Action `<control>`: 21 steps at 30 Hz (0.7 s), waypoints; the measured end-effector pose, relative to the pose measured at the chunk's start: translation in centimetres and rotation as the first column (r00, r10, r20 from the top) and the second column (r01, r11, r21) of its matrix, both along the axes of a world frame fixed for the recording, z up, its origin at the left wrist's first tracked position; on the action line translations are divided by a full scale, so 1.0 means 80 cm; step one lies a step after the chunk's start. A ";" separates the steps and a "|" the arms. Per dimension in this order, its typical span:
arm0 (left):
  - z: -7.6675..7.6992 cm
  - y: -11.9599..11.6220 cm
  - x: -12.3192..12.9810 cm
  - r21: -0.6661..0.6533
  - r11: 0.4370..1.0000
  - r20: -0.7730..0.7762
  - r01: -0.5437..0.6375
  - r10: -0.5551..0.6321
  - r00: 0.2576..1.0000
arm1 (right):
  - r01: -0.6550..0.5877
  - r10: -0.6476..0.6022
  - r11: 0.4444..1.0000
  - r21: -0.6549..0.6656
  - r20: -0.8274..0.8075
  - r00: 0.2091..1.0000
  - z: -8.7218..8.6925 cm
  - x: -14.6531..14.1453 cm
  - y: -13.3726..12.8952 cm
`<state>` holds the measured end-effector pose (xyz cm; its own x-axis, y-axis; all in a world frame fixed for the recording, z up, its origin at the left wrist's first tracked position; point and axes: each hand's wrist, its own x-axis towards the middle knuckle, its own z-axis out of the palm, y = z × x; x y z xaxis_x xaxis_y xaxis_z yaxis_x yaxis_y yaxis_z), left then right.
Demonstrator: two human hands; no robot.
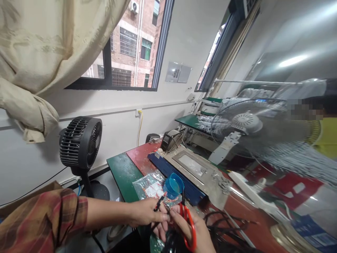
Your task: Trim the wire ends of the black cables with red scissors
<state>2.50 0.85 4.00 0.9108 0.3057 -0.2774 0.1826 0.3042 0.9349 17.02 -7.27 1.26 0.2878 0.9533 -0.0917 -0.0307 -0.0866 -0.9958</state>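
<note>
My left hand (147,212) is closed on a black cable (159,203), whose stripped end with thin coloured wires points up past the fingers. Close beside it, my right hand (198,228) holds scissors with red handles (193,230), the loops around the fingers. Its thumb and fingertip meet near the left fingertips; what they pinch there is too small to make out. Just beyond the hands stands a blue translucent cup (173,186). Next to it lies a clear plastic bag (149,184) with small orange-red pieces and a white label. More black cables (223,225) lie right of my hands.
A metal machine with a blue base (179,177) sits behind the cup. One black fan (81,144) stands at left; a large wire-caged fan (246,121) rises at right. A person in yellow (328,137) is partly visible behind it, near bundled grey cables (297,161).
</note>
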 end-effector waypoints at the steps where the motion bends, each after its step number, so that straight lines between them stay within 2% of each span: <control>1: 0.003 0.004 -0.001 0.000 0.999 -0.016 0.034 -0.034 0.999 | 0.018 -0.018 1.000 0.006 0.002 1.000 0.000 -0.001 -0.001; 4: 0.008 0.012 -0.004 -0.021 0.991 -0.039 0.129 -0.130 0.991 | -0.009 0.009 1.000 0.021 0.038 0.999 0.000 0.002 -0.002; 7: 0.005 0.011 -0.007 -0.090 0.986 0.007 0.144 -0.144 0.990 | -0.101 0.100 0.995 0.011 0.089 0.991 0.002 0.008 -0.003; 9: -0.003 0.003 -0.007 -0.117 0.991 0.048 0.064 -0.059 0.997 | -0.084 0.082 0.996 0.014 0.104 0.991 0.005 0.009 -0.003; 11: -0.013 -0.008 -0.007 -0.146 0.983 0.070 -0.114 0.125 0.990 | -0.029 0.029 1.000 0.007 0.080 0.996 0.010 0.007 -0.003; 14: -0.028 -0.025 -0.006 -0.257 0.919 0.064 -0.300 0.326 0.943 | 0.039 -0.039 0.999 -0.038 -0.016 0.999 0.018 0.002 -0.003; 17: -0.037 -0.039 -0.006 -0.346 0.875 0.047 -0.338 0.376 0.926 | 0.059 -0.063 0.996 -0.062 -0.062 0.996 0.022 -0.001 -0.002; 21: -0.038 -0.052 -0.001 -0.376 0.852 0.005 -0.365 0.395 0.918 | -0.028 0.023 0.994 -0.107 -0.046 0.999 0.016 -0.002 0.000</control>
<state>2.43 -3.29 0.95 0.7676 0.5255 -0.3669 -0.0864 0.6521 0.7532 16.86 -7.28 2.53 0.2566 0.9441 -0.2069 -0.0716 -0.1949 -0.9782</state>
